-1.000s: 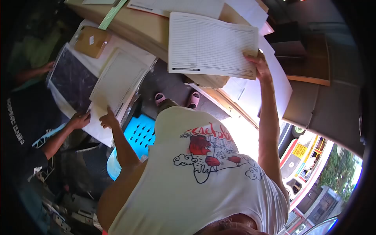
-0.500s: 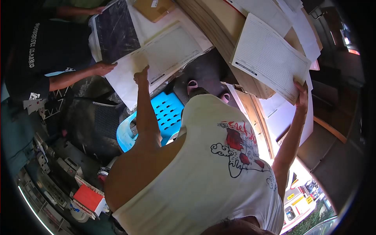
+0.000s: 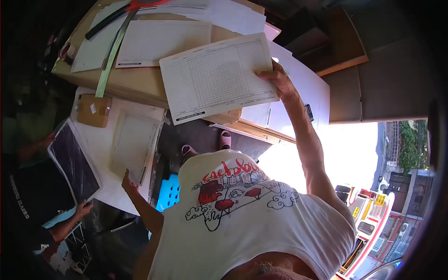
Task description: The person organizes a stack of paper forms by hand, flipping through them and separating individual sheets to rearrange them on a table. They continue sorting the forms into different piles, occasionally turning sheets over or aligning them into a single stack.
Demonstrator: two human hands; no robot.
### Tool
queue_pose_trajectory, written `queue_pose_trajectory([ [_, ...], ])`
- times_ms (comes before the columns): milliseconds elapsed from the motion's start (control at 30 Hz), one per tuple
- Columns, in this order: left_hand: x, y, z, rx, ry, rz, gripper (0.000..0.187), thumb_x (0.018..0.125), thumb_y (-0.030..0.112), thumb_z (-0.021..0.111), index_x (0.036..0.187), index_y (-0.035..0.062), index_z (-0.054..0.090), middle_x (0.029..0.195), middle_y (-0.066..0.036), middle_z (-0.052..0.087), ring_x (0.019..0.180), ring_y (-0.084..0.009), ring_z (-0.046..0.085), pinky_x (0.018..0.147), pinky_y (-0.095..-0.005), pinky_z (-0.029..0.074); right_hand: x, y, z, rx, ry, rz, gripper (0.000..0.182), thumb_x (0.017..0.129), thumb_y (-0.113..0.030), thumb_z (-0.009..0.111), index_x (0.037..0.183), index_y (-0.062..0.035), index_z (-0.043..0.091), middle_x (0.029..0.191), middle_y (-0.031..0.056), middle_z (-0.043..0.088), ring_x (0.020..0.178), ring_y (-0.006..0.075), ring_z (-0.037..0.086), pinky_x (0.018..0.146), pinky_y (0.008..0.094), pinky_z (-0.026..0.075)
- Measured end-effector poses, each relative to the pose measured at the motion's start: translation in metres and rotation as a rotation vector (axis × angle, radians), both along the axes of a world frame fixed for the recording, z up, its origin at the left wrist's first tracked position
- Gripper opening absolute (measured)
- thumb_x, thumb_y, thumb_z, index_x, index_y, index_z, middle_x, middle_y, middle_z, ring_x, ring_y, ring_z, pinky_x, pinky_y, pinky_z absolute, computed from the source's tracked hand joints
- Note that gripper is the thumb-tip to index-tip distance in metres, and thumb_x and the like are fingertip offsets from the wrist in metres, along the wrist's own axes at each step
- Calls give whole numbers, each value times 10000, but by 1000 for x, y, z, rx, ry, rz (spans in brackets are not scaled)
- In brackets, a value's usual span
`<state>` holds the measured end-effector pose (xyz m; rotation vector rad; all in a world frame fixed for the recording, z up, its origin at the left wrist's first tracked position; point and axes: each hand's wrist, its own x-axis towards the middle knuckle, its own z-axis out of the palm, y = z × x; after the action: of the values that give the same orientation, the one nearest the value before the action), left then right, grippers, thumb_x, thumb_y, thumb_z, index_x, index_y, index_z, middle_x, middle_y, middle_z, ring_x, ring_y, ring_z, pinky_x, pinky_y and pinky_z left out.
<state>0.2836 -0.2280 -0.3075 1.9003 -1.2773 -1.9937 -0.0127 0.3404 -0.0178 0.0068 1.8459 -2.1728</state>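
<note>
My right hand [image 3: 282, 83] grips the right edge of a stack of printed forms [image 3: 212, 77], thumb on top. The forms carry a fine grid of lines and hang tilted over the edge of a cardboard-covered stack. Lower left, my left hand [image 3: 131, 183] is at the near edge of another printed form [image 3: 135, 144], its thumb over the paper; the other fingers are partly hidden. That form lies on a white sheet-covered surface [image 3: 95, 154]. Beyond the forms in my right hand, another printed form [image 3: 163, 42] lies on the cardboard [image 3: 140, 88].
Another person's hand [image 3: 84, 209] holds a dark plastic-wrapped sheet [image 3: 74, 161] at left. A brown box [image 3: 94, 110] lies near it. A green strip [image 3: 114, 58], a black-and-red handled tool [image 3: 109, 21] and a tape roll [image 3: 67, 51] are on the cardboard. A blue plastic stool [image 3: 168, 193] stands below.
The view has turned to the right, showing more of the cardboard stack and the bright opening. The forms in my right hand are now more level. The other person's dark sheet has tilted.
</note>
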Motion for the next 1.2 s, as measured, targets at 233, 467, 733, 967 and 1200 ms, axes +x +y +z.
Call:
queue_pose_trajectory([
  [233, 14, 3, -10, -96, 285, -202, 580, 827, 210, 711, 1289, 7, 424, 1200, -174, 540, 1041, -290, 564, 862, -456, 486, 13, 34, 38, 2, 205, -156, 562, 698, -26, 691, 1240, -9, 544, 1049, 145, 615, 919, 214, 614, 841, 317, 511],
  [467, 6, 0, 8, -333, 249, -195, 551, 852, 117, 662, 1318, -9, 395, 1197, -193, 533, 1058, -311, 548, 904, -444, 466, 39, 187, 87, 210, 247, -506, 419, 854, -178, 622, 1202, 26, 507, 950, 113, 606, 773, 153, 619, 644, 262, 519],
  [733, -5, 53, 91, -593, 247, -26, 503, 850, 107, 656, 1300, 16, 451, 1202, -190, 538, 1055, -313, 554, 890, -443, 476, -4, 349, 19, 596, 179, -747, 523, 821, -225, 670, 1241, 30, 492, 1014, 111, 596, 833, 180, 594, 737, 297, 484],
  [967, 32, 144, 157, -1171, -203, -292, 468, 838, 295, 642, 1136, -57, 563, 1083, -247, 570, 926, -356, 578, 784, -464, 512, -99, 388, -97, 77, 153, -487, 495, 807, -152, 668, 1207, 82, 494, 1069, 142, 574, 953, 215, 559, 823, 307, 459],
  [1200, 70, 231, 213, -1017, -279, 4, 513, 768, 326, 701, 1125, -22, 584, 971, -225, 598, 824, -327, 638, 735, -489, 566, -183, 396, -222, -128, 62, -455, 562, 811, -136, 666, 1277, 72, 432, 1114, 145, 571, 980, 219, 568, 859, 328, 463],
])
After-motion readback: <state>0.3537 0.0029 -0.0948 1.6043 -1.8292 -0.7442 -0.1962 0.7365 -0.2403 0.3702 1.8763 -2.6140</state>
